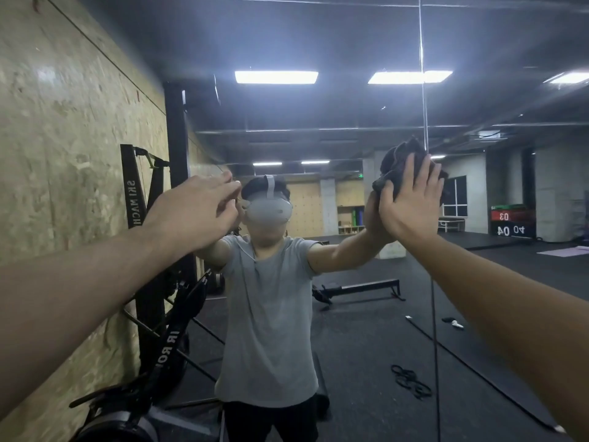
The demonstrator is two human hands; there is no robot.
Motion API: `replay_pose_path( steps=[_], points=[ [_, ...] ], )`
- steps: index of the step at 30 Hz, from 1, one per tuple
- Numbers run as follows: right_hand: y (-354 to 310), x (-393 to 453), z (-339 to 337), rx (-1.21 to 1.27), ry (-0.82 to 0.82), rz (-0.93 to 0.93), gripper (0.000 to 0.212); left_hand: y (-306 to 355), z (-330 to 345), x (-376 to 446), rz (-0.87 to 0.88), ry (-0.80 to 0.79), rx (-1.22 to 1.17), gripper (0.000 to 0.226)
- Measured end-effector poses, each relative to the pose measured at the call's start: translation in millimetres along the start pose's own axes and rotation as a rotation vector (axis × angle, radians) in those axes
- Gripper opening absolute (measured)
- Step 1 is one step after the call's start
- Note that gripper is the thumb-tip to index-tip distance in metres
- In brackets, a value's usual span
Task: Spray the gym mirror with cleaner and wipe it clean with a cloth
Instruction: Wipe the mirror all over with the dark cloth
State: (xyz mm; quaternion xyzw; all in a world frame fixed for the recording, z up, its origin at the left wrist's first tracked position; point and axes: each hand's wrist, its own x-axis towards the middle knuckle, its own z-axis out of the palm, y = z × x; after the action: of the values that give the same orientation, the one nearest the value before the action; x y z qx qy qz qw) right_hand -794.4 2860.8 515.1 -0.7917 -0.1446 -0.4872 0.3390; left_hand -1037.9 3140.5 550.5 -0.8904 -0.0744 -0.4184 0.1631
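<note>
The gym mirror fills the wall ahead and reflects the room and a person in a grey shirt with a headset. My right hand is raised with straight fingers and presses a dark crumpled cloth flat against the glass, near a vertical seam between mirror panels. My left hand reaches forward at head height, fingers stretched out toward the glass and holding nothing. No spray bottle is in view.
A chipboard wall runs along the left, with a black ski machine and a wheeled trainer at its foot. The reflection shows black rubber flooring, a rowing rail, loose bands and plyo boxes.
</note>
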Motion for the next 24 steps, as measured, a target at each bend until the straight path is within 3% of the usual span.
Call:
replay_pose_path(
  steps=[3,5,8,15,21,24],
  points=[
    [-33.3,0.4,5.5,0.118,0.044,0.112,0.071,-3.7,-7.1,6.0,-0.002,0.059,0.052,0.061],
    [-59.1,-2.4,10.8,0.108,0.065,0.087,0.071,-8.9,-8.3,14.4,-0.05,0.089,0.091,0.068],
    [-105.9,-11.9,22.0,0.059,0.077,-0.105,0.072,-18.5,-2.9,26.0,-0.086,0.092,0.088,0.069],
    [-215.9,-64.5,59.7,-0.045,-0.009,-0.752,0.075,-28.4,14.2,29.9,-0.106,0.157,0.01,0.074],
    [-198.1,-49.8,53.0,-0.188,-0.028,-0.911,0.069,-26.7,10.5,29.6,-0.103,0.172,0.014,0.078],
    [-163.8,-17.3,34.2,-0.234,-0.047,-0.832,0.066,-30.7,10.9,33.5,-0.071,0.154,0.052,0.078]
  ],
)
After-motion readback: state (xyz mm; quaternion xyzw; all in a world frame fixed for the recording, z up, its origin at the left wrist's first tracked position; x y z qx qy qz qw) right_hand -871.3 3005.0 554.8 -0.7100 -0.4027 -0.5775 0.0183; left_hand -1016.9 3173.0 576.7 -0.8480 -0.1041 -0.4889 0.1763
